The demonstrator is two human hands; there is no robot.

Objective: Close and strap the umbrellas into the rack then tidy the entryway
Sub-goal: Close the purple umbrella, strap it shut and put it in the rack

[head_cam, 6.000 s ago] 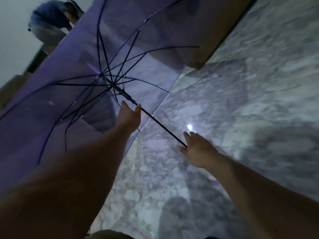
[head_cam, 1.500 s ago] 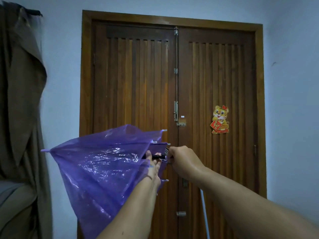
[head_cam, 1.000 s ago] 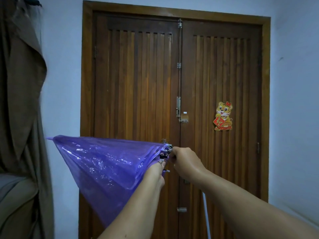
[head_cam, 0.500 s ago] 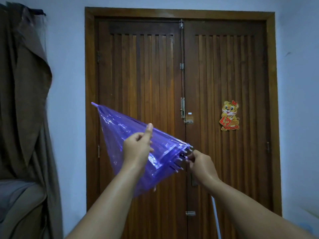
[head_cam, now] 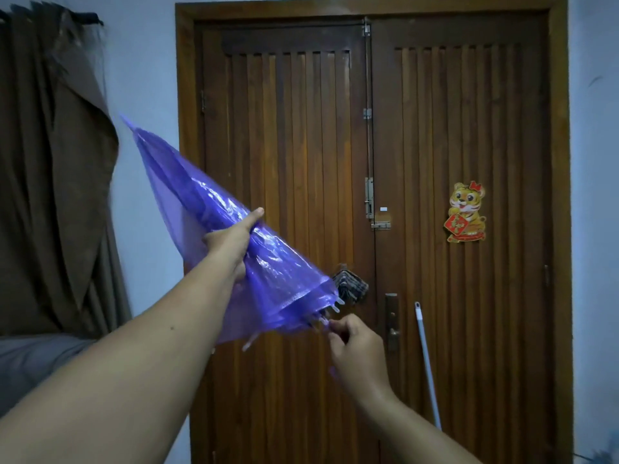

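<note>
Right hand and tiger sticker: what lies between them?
In the head view, between the right hand and tiger sticker stand the door handle and a white pole.

Translucent purple umbrella (head_cam: 214,209); brown slatted door (head_cam: 301,145); orange-and-red tiger sticker (head_cam: 466,212); dark brown curtain (head_cam: 50,162)

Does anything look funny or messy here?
A little. The brown curtain hangs bunched and folded over at its top edge, not straight. The purple umbrella is closed but its plastic is still loose and unstrapped, gripped by the left hand while the right hand pinches at its rim.
</note>
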